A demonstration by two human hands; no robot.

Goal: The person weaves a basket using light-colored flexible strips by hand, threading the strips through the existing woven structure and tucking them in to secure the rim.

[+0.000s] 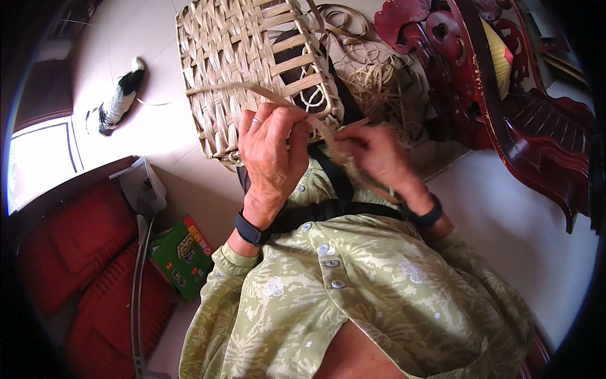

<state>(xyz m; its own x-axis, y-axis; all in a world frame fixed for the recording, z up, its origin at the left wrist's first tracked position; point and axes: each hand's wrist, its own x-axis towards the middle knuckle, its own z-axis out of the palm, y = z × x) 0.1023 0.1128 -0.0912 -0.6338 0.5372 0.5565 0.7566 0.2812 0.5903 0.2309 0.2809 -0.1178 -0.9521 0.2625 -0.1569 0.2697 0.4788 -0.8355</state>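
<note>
My left hand [274,148], with a ring on one finger, pinches a flat tan weaving strip [246,88] in front of my chest. One end of the strip arcs left over the woven basket [227,57]; the rest runs down toward the right. My right hand [379,155] is closed on that lower stretch, its fingers curled and blurred by motion. Just beyond my hands, the basket lies at my lap, its pale strips interlaced. Along its right side are rungs with dark gaps and a loop of white cord [312,98].
Loose tan strips [379,76] lie heaped right of the basket. A carved dark-red wooden chair [499,101] stands at the right. Red cushions [95,234], a green box [183,256] and a white bin [142,183] are at the left. A black-and-white animal [120,101] is on the floor [158,132].
</note>
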